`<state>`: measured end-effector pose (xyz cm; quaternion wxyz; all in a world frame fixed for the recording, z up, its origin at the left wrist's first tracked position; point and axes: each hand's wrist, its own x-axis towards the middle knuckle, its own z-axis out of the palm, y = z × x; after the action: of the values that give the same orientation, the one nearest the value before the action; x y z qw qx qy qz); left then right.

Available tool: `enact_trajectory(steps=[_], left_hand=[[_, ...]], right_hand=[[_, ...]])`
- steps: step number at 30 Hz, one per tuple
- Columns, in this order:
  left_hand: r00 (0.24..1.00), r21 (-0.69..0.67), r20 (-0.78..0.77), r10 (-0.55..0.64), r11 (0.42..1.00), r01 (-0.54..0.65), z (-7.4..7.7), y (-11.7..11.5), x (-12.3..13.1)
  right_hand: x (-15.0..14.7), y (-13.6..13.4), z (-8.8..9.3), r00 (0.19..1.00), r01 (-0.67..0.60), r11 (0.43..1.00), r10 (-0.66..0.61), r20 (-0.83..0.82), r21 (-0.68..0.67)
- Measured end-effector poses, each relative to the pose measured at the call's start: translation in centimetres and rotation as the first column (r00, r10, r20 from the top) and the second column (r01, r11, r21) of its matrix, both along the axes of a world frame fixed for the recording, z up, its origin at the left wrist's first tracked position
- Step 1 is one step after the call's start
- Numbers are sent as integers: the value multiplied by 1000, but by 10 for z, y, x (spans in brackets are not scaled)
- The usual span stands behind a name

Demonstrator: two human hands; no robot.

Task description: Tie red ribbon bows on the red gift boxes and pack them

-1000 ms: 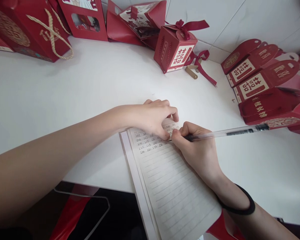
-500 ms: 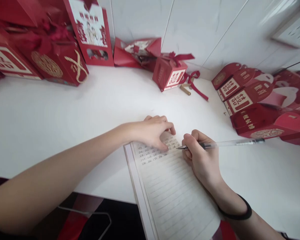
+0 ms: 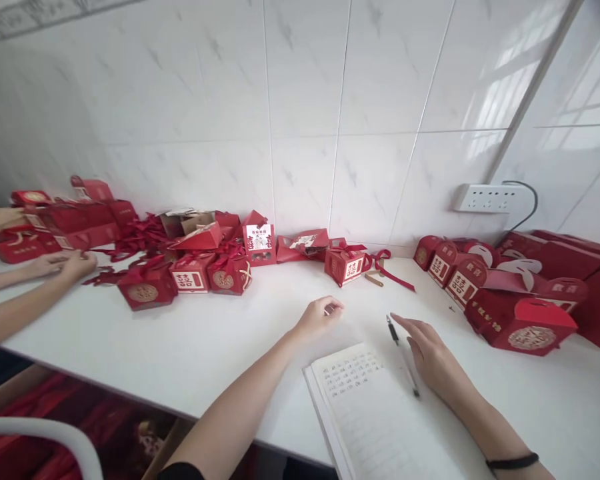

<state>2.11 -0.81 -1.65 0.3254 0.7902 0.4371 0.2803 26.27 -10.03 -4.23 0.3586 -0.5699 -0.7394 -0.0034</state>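
A pen (image 3: 393, 332) with a clear barrel and dark grip lies on the white table, beside the notebook's right edge. My right hand (image 3: 433, 357) is just right of it, fingers stretched out and holding nothing; a black band circles the wrist. Handwritten rows fill the top of the open lined notebook (image 3: 380, 420), whose lower part is bare. Beyond its top edge, my left hand (image 3: 319, 319) hovers or rests over the table with loosely curled fingers and nothing visible in them. The nearest box to it is a small red gift box (image 3: 344, 267) with a ribbon bow.
Red gift boxes (image 3: 193, 275) line the tiled wall to the left. More red boxes (image 3: 520, 320) stand at the right, below a white power strip (image 3: 495, 198). At far left, another person's hands (image 3: 73, 265) are near red boxes. A chair's curved frame (image 3: 45, 427) shows lower left.
My right hand has let go of the pen, which now lies on the table. My left hand has come off the notebook page. The view has lifted, showing more wall and another person's hands.
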Motion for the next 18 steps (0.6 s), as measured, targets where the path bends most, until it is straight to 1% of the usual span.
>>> enact_trajectory(steps=[1, 3, 4, 5, 6, 7, 9, 10, 11, 12, 13, 14, 15, 18], left_hand=[[996, 46, -1, 93, 995, -93, 1, 1, -6], [969, 122, 4, 247, 962, -246, 2, 1, -21], [948, 159, 11, 319, 935, -317, 3, 0, -32], [913, 203, 27, 406, 892, -403, 3, 0, -44], [862, 250, 56, 505, 828, -501, 4, 0, -57], [792, 291, 96, 603, 744, -601, 5, 1, -71], [616, 327, 192, 764, 543, -774, 7, 6, -99], [528, 312, 228, 818, 453, -835, 10, 9, -113], [450, 275, 247, 858, 383, -882, 12, 13, -125], [381, 226, 250, 890, 329, -917, 15, 17, -136], [325, 175, 240, 915, 289, -941, 18, 22, -145], [286, 126, 220, 933, 264, -956, 21, 26, -152], [265, 87, 195, 944, 253, -964, 23, 31, -158], [268, 29, 131, 955, 266, -963, 26, 41, -167]], right_hand=[[1, 1, -3, 999, 40, 999, -40, -27, -28], [3, 5, -9, 989, 118, 988, -126, -73, -98], [3, 7, -12, 983, 149, 980, -161, -88, -129], [3, 9, -14, 978, 167, 974, -183, -99, -152], [3, 10, -15, 976, 171, 971, -190, -109, -167], [3, 12, -16, 974, 166, 970, -189, -123, -176], [3, 13, -16, 971, 152, 972, -181, -158, -181], [2, 14, -16, 967, 150, 972, -182, -176, -180], [2, 14, -16, 963, 151, 972, -185, -193, -178], [1, 14, -15, 959, 154, 972, -190, -208, -178], [1, 14, -14, 955, 160, 970, -199, -220, -183], [0, 14, -13, 951, 167, 966, -211, -227, -198], [0, 14, -11, 945, 181, 959, -231, -231, -220], [-2, 13, -4, 929, 224, 928, -296, -223, -297]])
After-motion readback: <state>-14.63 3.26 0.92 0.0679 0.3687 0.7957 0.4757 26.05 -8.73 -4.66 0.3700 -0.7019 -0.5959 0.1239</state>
